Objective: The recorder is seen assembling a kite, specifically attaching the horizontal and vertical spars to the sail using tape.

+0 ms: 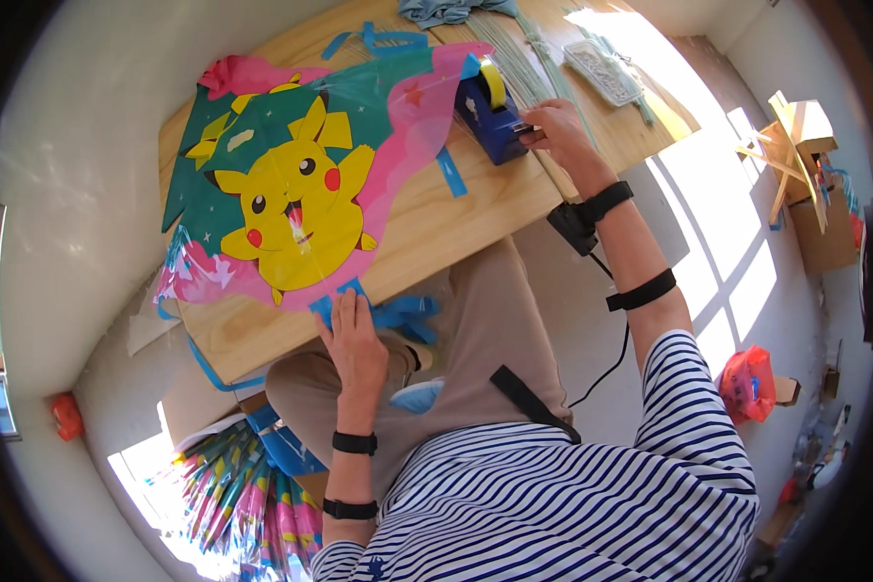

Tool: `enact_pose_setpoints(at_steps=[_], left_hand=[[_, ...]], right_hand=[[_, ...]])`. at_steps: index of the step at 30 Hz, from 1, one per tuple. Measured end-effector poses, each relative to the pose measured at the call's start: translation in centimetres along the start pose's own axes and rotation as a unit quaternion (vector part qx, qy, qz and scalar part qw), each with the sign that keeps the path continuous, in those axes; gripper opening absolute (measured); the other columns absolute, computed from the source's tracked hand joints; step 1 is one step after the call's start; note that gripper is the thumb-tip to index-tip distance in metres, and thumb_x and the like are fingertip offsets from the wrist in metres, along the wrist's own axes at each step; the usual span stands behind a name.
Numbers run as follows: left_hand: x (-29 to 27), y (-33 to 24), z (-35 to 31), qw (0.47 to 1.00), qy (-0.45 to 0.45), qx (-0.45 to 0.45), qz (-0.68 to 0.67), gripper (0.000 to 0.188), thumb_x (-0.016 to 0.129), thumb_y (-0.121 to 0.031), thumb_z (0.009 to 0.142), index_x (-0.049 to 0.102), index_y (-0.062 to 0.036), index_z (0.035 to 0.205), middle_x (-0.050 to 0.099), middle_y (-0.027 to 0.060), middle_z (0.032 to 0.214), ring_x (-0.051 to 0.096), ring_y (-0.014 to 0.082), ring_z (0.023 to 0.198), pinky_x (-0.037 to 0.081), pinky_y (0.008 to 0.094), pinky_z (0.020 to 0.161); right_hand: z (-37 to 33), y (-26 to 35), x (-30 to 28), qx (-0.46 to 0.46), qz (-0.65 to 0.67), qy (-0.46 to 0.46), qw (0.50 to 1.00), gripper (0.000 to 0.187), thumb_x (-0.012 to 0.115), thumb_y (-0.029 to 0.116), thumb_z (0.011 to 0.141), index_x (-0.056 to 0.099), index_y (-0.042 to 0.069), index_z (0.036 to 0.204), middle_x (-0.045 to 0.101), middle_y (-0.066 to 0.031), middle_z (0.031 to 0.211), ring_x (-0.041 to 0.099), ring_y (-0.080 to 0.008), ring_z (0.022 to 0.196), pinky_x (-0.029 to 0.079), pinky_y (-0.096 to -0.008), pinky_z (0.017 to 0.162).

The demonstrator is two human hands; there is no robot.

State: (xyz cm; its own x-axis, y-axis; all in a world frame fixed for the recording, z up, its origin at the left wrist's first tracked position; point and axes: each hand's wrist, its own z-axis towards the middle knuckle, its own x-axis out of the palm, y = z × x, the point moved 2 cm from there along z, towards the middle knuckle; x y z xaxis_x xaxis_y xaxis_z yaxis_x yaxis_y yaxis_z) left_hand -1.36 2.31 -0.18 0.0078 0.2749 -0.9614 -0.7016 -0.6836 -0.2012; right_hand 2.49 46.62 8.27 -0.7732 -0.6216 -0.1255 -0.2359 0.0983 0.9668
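A plastic kite sheet (296,218), green and pink with a big yellow cartoon creature, lies spread on the wooden table. At its near corner, by the table's front edge, my left hand (356,344) rests with fingers stretched flat over a blue ribbon (322,308). Farther right stands a dark blue tape dispenser (495,131) holding a roll of tape (495,85) with a yellow core. My right hand (561,134) is at the dispenser's cutter end, thumb and fingers closed together, seemingly on the tape's end. The clear tape itself barely shows.
Thin sticks (543,53) and a clear plastic tray (603,73) of small pieces lie at the far right of the wooden table (436,262). Blue ribbon (383,39) lies at the back. A colourful plastic bundle (252,495) sits lower left; a red bag (747,383) stands right.
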Motion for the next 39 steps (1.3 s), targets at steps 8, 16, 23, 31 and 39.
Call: enact_pose_setpoints(at_steps=[8, 16, 23, 31, 39], left_hand=[[-0.1, -0.3, 0.1, 1.0, -0.002, -0.002, -0.001, 0.048, 0.062, -0.001, 0.086, 0.061, 0.0015, 0.133, 0.055, 0.0147, 0.147, 0.048, 0.0336, 0.141, 0.02, 0.063, 0.123], [-0.2, 0.0, 0.0, 1.0, 0.004, -0.01, -0.007, 0.049, 0.062, 0.0, 0.085, 0.061, 0.0011, 0.134, 0.055, 0.0146, 0.147, 0.048, 0.0339, 0.141, 0.02, 0.0639, 0.122], [-0.1, -0.2, -0.2, 1.0, 0.002, -0.01, 0.0, 0.047, 0.061, -0.001, 0.086, 0.062, 0.0014, 0.133, 0.055, 0.0144, 0.147, 0.048, 0.0339, 0.141, 0.02, 0.0638, 0.122], [0.1, -0.4, 0.1, 1.0, -0.012, -0.005, 0.002, 0.045, 0.061, -0.001, 0.086, 0.062, 0.0012, 0.131, 0.055, 0.014, 0.146, 0.049, 0.0332, 0.14, 0.021, 0.0643, 0.122], [-0.1, -0.1, -0.3, 1.0, -0.009, -0.011, -0.001, 0.045, 0.062, 0.0, 0.086, 0.062, 0.0011, 0.131, 0.055, 0.014, 0.145, 0.049, 0.0336, 0.14, 0.022, 0.0652, 0.121]], right_hand=[[-0.8, -4.3, -1.6, -0.037, 0.126, 0.052, 0.99, 0.009, 0.069, 0.005, 0.092, 0.064, -0.003, 0.095, 0.071, -0.0138, 0.093, 0.075, -0.0269, 0.095, 0.058, -0.0344, 0.084], [-3.1, -7.8, -0.5, 0.069, 0.347, 0.104, 0.929, 0.018, 0.069, 0.012, 0.099, 0.062, -0.004, 0.103, 0.068, -0.0123, 0.095, 0.073, -0.032, 0.1, 0.059, -0.051, 0.096], [-5.7, -10.5, -0.4, 0.173, 0.484, 0.024, 0.858, 0.032, 0.072, 0.022, 0.098, 0.06, -0.005, 0.109, 0.064, -0.0167, 0.101, 0.071, -0.0367, 0.099, 0.056, -0.0582, 0.101], [-4.8, -8.3, 1.8, 0.101, 0.436, -0.024, 0.894, 0.014, 0.068, 0.01, 0.097, 0.063, -0.003, 0.098, 0.068, -0.0164, 0.095, 0.072, -0.0308, 0.091, 0.062, -0.0448, 0.085], [-3.5, -7.4, 2.4, 0.107, 0.287, -0.109, 0.946, 0.008, 0.067, 0.003, 0.095, 0.062, -0.002, 0.092, 0.066, -0.011, 0.082, 0.066, -0.0212, 0.066, 0.061, -0.0381, 0.069]])
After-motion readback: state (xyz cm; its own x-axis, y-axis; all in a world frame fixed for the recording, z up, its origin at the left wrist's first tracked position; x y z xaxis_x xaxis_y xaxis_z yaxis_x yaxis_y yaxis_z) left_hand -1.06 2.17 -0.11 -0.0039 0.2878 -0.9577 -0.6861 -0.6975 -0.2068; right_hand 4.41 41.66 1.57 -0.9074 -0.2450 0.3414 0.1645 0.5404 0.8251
